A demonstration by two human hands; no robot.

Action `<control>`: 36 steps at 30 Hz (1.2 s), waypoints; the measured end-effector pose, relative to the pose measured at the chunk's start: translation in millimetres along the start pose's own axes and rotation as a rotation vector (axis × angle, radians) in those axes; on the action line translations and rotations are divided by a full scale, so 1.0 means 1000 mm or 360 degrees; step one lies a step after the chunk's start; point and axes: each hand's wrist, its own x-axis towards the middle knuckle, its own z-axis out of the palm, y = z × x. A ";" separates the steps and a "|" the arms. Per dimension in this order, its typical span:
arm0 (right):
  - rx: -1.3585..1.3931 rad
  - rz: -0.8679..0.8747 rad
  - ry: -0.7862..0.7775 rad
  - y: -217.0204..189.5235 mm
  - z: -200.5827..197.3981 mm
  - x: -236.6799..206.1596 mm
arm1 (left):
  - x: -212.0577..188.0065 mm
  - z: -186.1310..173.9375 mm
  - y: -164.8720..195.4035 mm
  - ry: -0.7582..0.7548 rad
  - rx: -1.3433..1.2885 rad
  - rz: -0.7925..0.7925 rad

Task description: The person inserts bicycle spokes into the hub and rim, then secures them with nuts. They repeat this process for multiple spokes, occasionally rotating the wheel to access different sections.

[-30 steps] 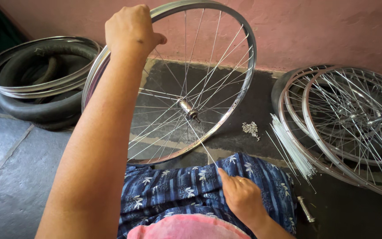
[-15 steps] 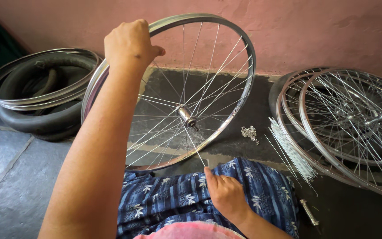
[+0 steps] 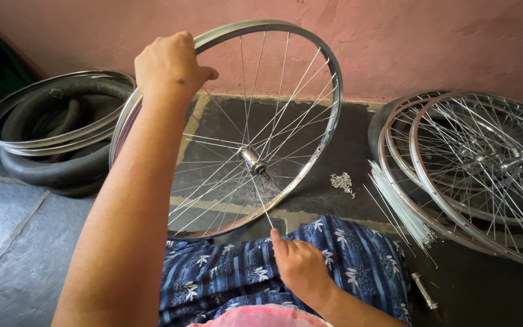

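Stacked at far left against the pink plaster wall (image 3: 431, 42): bare silver metal wheel rims (image 3: 37, 136) lying on top of black rubber tyres (image 3: 55, 169), all on the grey stone floor (image 3: 13, 242).

Raised at centre left, the left hand (image 3: 169, 66), closed firmly over the top edge of a shiny silver spoked bicycle wheel rim (image 3: 328, 91), thumb hooked to the inside. Held upright and slightly tilted, the wheel, its lower edge down by the lap and its silver metal hub (image 3: 252, 161) near the middle of the view, thin spokes fanning out from hub to rim.

Lower centre, the right hand (image 3: 301, 269), resting on blue floral-patterned cloth (image 3: 358, 260) over the lap, fingertips pinching the free end of a single thin silver spoke (image 3: 263, 203) running up to the hub.

Just right of the wheel, on the dark floor, a small heap of silver spoke nipples (image 3: 342, 181), and beside it a loose bundle of long straight silver spokes (image 3: 398, 206) fanned out diagonally. Near the cloth's right edge, a short silver metal cylinder (image 3: 424, 290) lying flat.

At far right, a pile of finished silver spoked wheels (image 3: 485, 163), overlapping and leaning near the wall.
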 end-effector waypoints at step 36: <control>0.0319 -0.0214 0.0827 0.042 0.109 0.041 | 0.009 -0.001 0.011 -0.0109 0.0026 -0.0051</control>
